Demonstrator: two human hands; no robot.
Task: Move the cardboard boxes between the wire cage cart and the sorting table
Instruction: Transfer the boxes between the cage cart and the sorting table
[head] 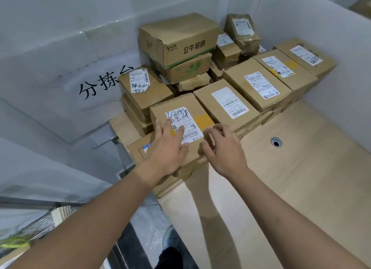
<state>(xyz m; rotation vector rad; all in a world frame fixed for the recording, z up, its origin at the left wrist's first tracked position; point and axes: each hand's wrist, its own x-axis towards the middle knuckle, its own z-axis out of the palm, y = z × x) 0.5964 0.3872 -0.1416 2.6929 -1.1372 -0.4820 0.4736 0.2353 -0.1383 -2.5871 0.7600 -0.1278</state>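
Forearms reach out over the cardboard-covered desk (pixel 291 178). Beyond the hands, the stacked boxes (pixel 178 37) stand against the wall. Under the left hand (pixel 170 146), which lies flat with fingers spread, sits the nearest cardboard box (pixel 180 104), its label (pixel 186 126) partly covered. The right hand (pixel 222 148), fingers half curled, is at that box's right near corner; whether it grips I cannot tell. A sound lift probably wants both hands on opposite edges, box kept level.

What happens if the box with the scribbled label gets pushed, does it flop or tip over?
Probably stiff: the box with the scribbled label has flat sides and sharp edges. It likely won't tip, being low and wide, lying flat on the lower box. It may slide easily, cardboard on cardboard, under the left hand.
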